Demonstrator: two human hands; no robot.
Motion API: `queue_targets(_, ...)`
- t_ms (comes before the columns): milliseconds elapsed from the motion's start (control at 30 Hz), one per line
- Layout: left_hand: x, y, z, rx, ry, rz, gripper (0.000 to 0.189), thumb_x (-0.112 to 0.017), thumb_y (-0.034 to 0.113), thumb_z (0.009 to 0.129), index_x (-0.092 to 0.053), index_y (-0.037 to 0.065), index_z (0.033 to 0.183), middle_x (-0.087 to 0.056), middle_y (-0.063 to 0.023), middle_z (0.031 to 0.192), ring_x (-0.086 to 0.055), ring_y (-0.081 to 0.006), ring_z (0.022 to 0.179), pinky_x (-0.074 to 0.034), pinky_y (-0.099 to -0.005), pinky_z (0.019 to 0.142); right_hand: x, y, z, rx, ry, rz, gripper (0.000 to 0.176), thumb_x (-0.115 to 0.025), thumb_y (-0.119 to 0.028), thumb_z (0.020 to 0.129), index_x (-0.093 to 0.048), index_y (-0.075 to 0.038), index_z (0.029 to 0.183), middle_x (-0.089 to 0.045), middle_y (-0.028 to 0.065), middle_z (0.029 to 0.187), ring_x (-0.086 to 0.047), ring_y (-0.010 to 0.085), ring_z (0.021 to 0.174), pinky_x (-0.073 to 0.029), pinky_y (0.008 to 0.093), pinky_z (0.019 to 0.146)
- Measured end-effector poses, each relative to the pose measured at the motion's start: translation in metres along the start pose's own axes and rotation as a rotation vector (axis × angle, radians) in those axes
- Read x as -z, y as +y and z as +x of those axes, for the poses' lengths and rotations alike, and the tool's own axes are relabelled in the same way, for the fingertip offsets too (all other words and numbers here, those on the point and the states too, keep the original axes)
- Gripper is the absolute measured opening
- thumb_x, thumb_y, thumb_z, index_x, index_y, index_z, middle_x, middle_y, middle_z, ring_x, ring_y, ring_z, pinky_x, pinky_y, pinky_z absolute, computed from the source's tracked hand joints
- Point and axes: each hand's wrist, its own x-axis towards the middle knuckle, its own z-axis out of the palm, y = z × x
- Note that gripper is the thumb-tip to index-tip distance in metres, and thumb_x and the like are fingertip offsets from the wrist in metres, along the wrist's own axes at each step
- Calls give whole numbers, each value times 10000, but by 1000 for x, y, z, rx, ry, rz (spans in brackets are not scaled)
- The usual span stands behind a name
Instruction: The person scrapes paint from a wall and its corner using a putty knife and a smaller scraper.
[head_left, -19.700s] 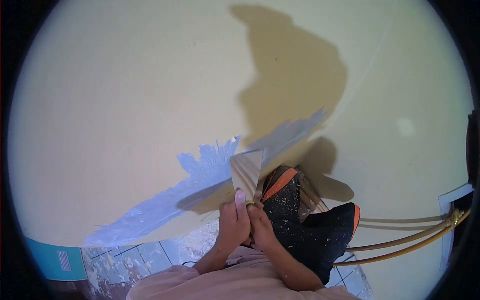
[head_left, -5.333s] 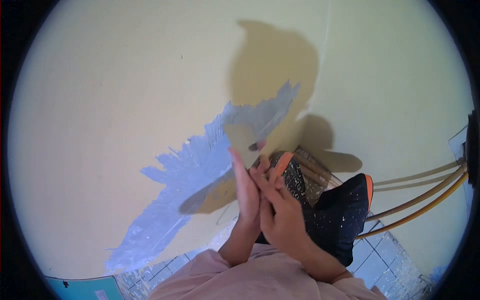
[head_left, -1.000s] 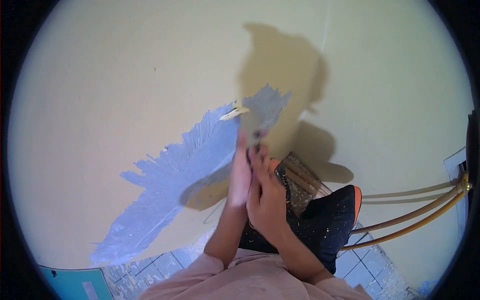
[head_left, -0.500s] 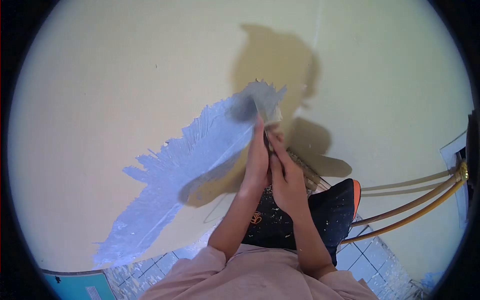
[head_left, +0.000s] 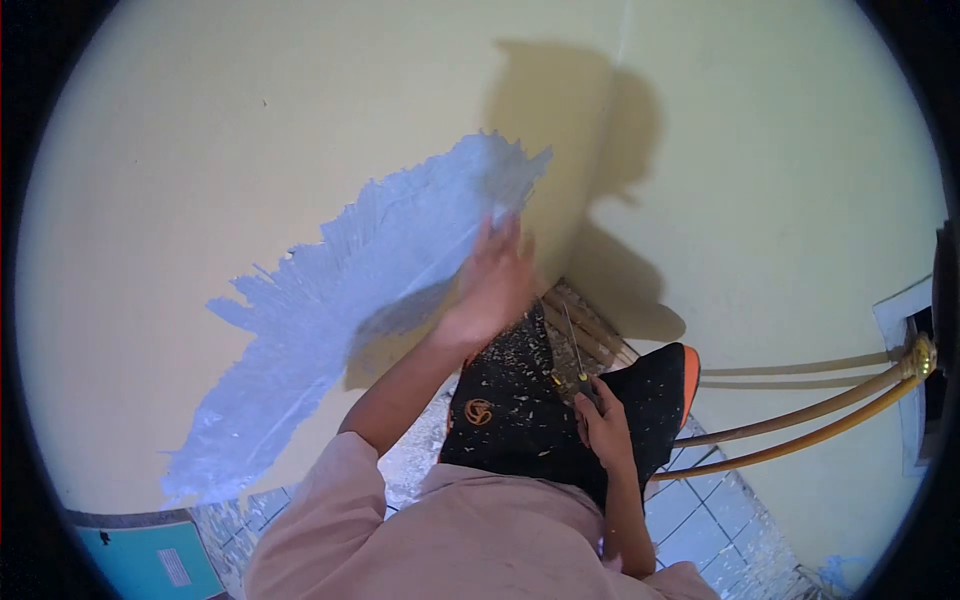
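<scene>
My left hand [head_left: 497, 285] is raised against the wall at the upper right part of the bluish-grey bare patch [head_left: 330, 290]; it is blurred, with fingers apart and nothing seen in it. Ragged edges of cream paint surround the patch. Lower down, over the dark trousers [head_left: 510, 400], my right hand [head_left: 604, 425] is closed around the handle of a scraper [head_left: 574, 345]. Its thin blade points up and away from me. Pale flakes dot the trousers.
Two orange-brown hoses [head_left: 800, 435] run from an opening in the right wall toward my legs. Several pipes [head_left: 600, 335] lie at the wall corner. A teal box [head_left: 150, 560] is at lower left. Blue floor tiles [head_left: 700, 515] carry flakes.
My hands were together at the patch around the scraper. Now they are apart: the right has drawn down with the scraper, while the left has let go and stays by the wall.
</scene>
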Motion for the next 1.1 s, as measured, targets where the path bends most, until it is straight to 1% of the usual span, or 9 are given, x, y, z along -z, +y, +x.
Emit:
queue_targets(67,2,18,-9,-147,-539,-780,451,-513,309,876,-506,-40,1160,-500,-224,1203,-440,-355,1169,-340,-430,987,6,-5,0,112,57,0,521,-523,-109,856,-338,-3,1331,-482,20,689,-432,73,457,-301,200,352)
queue_targets(200,-40,38,-44,-108,-146,-781,439,-532,337,860,-537,-3,1137,-560,-173,1132,-527,-308,1062,-379,-370,954,19,-19,-8,218,76,148,541,-536,-88,831,-348,-14,1333,-487,24,717,-457,78,501,-319,203,355)
queue_targets(267,-42,44,-50,366,-305,-1584,452,-472,373,911,-497,4,1172,-540,-175,1144,-537,-267,1072,-419,-368,920,21,-41,-11,106,59,142,558,-563,-60,828,-351,-64,1344,-490,19,643,-441,75,484,-347,217,377)
queue_targets(367,-37,51,-38,701,-434,-2068,496,-423,426,923,-447,31,1223,-549,-146,1125,-548,-247,1049,-463,-353,867,10,-50,13,79,-86,297,523,-511,-117,871,-333,-109,1363,-507,48,737,-461,76,515,-325,200,351)
queue_targets(533,-38,64,-19,936,-210,-2080,564,-418,499,900,-455,29,1208,-537,-125,1130,-585,-195,823,-498,-316,694,-56,-49,60,77,-89,466,457,-442,-127,914,-362,-185,1360,-495,30,784,-418,68,486,-272,192,338)
queue_targets(600,-43,60,-17,1088,-132,-2077,595,-412,533,891,-465,27,1199,-532,-121,1130,-584,-190,783,-499,-309,661,-74,-28,82,397,20,36,415,-417,-141,929,-398,-187,1341,-554,62,858,-510,122,586,-422,245,459)
queue_targets(633,-48,56,-22,1111,-118,-2058,609,-416,549,882,-481,22,1179,-536,-117,1118,-578,-183,768,-497,-304,663,-77,-46,71,480,84,-6,412,-411,-176,925,-389,-190,1336,-501,224,1222,-553,359,1042,-412,365,900)
queue_targets(967,-65,36,27,1256,-133,-1968,557,-462,533,875,-531,26,1096,-531,-48,912,-512,-113,769,-452,-262,640,-80,-64,114,393,130,127,373,-402,-104,923,-434,-75,1294,-507,186,1236,-510,230,1122,-362,301,953)
queue_targets(1100,-65,45,45,1186,1,-1855,515,-506,503,866,-542,15,1026,-539,-40,789,-540,-137,672,-465,-254,567,-66,-73,122,394,157,101,387,-399,-128,920,-422,-140,1306,-529,227,1172,-558,356,1030,-443,361,854)
